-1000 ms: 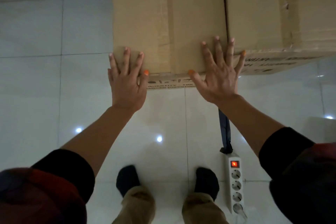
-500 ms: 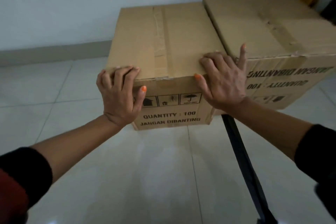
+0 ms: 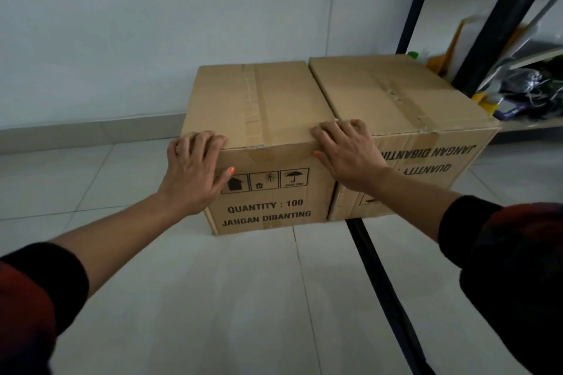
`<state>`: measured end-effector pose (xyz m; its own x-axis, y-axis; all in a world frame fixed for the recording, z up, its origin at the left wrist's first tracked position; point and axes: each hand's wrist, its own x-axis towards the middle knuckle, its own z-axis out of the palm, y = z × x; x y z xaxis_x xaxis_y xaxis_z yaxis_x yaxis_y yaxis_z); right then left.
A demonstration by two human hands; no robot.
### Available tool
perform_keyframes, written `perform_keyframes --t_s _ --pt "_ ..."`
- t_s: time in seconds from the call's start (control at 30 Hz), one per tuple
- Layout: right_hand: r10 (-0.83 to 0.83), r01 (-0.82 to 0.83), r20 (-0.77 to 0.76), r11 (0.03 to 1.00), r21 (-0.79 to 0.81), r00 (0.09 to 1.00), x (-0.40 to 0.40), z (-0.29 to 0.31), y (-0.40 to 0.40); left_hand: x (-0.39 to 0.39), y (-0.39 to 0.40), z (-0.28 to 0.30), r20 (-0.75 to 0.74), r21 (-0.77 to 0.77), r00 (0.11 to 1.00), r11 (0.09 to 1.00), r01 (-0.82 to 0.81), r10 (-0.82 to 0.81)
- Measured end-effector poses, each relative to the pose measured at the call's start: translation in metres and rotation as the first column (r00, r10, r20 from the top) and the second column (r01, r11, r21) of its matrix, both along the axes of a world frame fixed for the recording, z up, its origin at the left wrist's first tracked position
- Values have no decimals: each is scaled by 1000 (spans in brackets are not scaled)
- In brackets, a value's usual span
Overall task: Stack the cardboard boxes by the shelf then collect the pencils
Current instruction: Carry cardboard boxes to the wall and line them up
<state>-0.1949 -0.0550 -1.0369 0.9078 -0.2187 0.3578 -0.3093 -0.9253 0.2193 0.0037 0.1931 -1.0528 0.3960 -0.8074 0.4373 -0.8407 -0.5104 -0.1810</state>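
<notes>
Gripping the near top corners of the left box (image 3: 268, 119): left hand (image 3: 195, 173) and right hand (image 3: 347, 155) each curl fingers over the top edge, thumbs on the front face. It sits on the tiled floor (image 3: 213, 298), touching the right box (image 3: 396, 100), beside the shelf (image 3: 493, 18).

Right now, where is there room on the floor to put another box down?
The tiled floor left of the left box, along the wall, is bare. So is the wide stretch in front of both boxes, as far as the black strip. It is crowded on the right: the right box sits against the left one, and the shelf beyond holds clutter.
</notes>
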Motion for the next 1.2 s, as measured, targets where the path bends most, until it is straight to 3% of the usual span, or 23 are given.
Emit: perform_keyframes --t_s 0.23,0.37,0.5,0.57,0.67,0.87,1.03,1.2 --pt "-70 63 80 995 81 994 5 -2 12 -18 -10 -5 -102 -90 994 995 -42 32" --pt "-168 143 92 962 233 981 19 25 21 -31 -25 14 -73 123 988 982 146 -138" --pt "-231 332 -279 852 404 932 22 70 34 -73 -33 50 -348 351 929 936 3 127" --pt "-197 403 -425 782 476 883 7 106 44 -94 -28 90 -355 540 913 841 24 202" --pt "-188 477 -484 650 591 855 -20 167 52 -123 -23 160 -331 685 926 721 106 179" --pt "-233 545 -500 484 685 834 -100 308 70 -188 -12 322 -527 601 816 784 158 239" --pt "-341 575 -472 337 746 813 -188 447 98 -268 4 457 -787 387 569 909 153 239" --pt "-497 495 -337 229 838 800 -266 534 137 -329 22 549 -907 100 416 992 77 59"
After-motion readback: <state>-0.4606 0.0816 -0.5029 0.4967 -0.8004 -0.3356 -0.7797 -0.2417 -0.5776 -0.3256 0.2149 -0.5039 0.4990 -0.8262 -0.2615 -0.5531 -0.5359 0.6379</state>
